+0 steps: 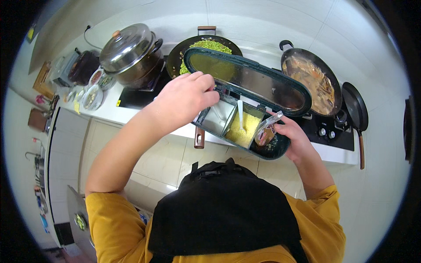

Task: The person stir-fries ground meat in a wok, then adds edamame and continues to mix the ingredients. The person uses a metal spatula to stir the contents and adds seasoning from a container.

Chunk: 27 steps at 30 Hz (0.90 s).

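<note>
My right hand grips the right end of a dark green seasoning box, held over the counter edge. The box's hinged lid, with a clear window, stands raised. Yellow granules with a white spoon in them fill the middle compartment. White seasoning lies in the left compartment, where a spoon's bowl shows. In the right compartment sits an opened seasoning packet. My left hand is over the box's left end, fingers bent together; whether they pinch a spoon handle is hidden.
Behind the lid, a wok holds chopped green vegetables; its wooden handle juts past the counter edge. A pan of brown stew stands right, beside a black frying pan. Left are a lidded steel pot and small bowls.
</note>
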Available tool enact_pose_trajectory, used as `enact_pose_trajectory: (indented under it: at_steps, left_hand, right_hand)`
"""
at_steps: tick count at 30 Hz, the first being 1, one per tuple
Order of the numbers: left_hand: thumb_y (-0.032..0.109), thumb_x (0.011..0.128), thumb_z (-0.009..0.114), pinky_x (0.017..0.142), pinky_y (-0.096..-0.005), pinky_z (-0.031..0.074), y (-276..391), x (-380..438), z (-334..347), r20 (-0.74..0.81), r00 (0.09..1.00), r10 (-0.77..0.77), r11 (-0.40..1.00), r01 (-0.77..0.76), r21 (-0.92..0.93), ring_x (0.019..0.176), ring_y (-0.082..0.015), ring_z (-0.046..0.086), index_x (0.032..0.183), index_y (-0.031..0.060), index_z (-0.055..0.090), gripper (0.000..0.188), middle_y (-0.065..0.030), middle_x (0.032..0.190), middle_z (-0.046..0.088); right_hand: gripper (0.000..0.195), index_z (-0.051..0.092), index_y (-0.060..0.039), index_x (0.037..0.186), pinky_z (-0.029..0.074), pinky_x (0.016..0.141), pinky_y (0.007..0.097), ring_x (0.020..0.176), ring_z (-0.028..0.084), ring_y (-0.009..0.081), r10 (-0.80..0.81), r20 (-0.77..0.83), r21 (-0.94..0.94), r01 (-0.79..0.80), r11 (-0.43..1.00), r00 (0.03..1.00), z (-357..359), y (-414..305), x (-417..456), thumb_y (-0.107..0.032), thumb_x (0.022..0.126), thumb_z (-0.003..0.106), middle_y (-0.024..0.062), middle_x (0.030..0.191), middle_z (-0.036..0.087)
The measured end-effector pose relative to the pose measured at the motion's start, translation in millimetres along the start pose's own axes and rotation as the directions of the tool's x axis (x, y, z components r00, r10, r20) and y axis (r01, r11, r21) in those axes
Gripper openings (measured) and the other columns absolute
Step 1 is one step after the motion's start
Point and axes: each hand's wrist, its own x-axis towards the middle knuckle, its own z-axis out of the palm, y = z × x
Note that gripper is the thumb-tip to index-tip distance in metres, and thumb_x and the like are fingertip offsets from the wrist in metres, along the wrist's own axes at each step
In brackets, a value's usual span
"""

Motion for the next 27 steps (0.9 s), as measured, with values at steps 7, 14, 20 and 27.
enact_pose_trajectory:
  at_steps: [7, 14, 20, 27]
  left_hand:
    - [0.008, 0.07, 0.058, 0.067, -0.0379, 0.049, -33, 37, 18, -0.054, 0.992, 0.116, 0.993, -0.115, 0.027, 0.08, -0.0275, 0.059, 0.084, 0.0086, 0.057, 0.013, -0.0074, 0.078, 0.055]
    - [0.003, 0.077, 0.057, 0.07, -0.0414, 0.049, -76, 44, 45, 0.059, 0.987, 0.147, 0.946, -0.123, -0.299, 0.082, -0.0342, 0.06, 0.082, 0.0031, 0.061, 0.007, -0.0135, 0.081, 0.061]
    - [0.009, 0.081, 0.057, 0.073, -0.0399, 0.05, -125, 59, 55, 0.274, 0.96, 0.057, 0.826, 0.109, -0.554, 0.08, -0.0345, 0.062, 0.083, 0.0027, 0.067, 0.012, -0.0175, 0.079, 0.064]
    - [0.014, 0.084, 0.059, 0.072, -0.0328, 0.048, -178, 76, 56, 0.355, 0.935, 0.004, 0.748, 0.233, -0.621, 0.075, -0.0215, 0.062, 0.087, -0.0011, 0.067, 0.018, -0.0132, 0.076, 0.066]
  right_hand:
    - [0.067, 0.039, 0.0054, 0.136, 0.047, 0.096, 0.0348, 0.111, 0.059, 0.0231, -0.137, -0.123, -0.022, 0.135, 0.991, 0.983, -1, -7, 10, -0.023, 0.082, 0.066, 0.0157, 0.125, 0.056]
    - [0.054, 0.042, 0.003, 0.133, 0.049, 0.095, 0.0349, 0.108, 0.06, 0.0231, -0.222, -0.395, -0.026, 0.231, 0.973, 0.891, 23, 4, 19, -0.016, 0.084, 0.054, 0.0149, 0.121, 0.058]
    - [0.044, 0.049, 0.0014, 0.127, 0.049, 0.094, 0.0353, 0.105, 0.061, 0.0227, -0.241, -0.534, -0.033, 0.265, 0.964, 0.81, 60, 9, 46, -0.015, 0.087, 0.054, 0.0129, 0.118, 0.06]
    - [0.044, 0.048, -0.0007, 0.128, 0.048, 0.096, 0.0361, 0.107, 0.06, 0.0231, -0.244, -0.625, -0.025, 0.294, 0.955, 0.742, 87, 8, 75, -0.017, 0.087, 0.054, 0.0133, 0.119, 0.06]
